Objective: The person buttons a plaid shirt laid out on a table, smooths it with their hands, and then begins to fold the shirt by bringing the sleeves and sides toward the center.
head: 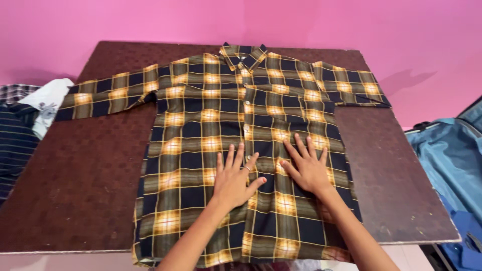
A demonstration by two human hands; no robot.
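Overhanging hem of plaid shirt (pixel 221 115) cropped

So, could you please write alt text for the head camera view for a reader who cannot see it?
Left hand and right hand press flat on a yellow and navy plaid shirt spread buttoned, sleeves out, on a dark brown table before a pink wall.
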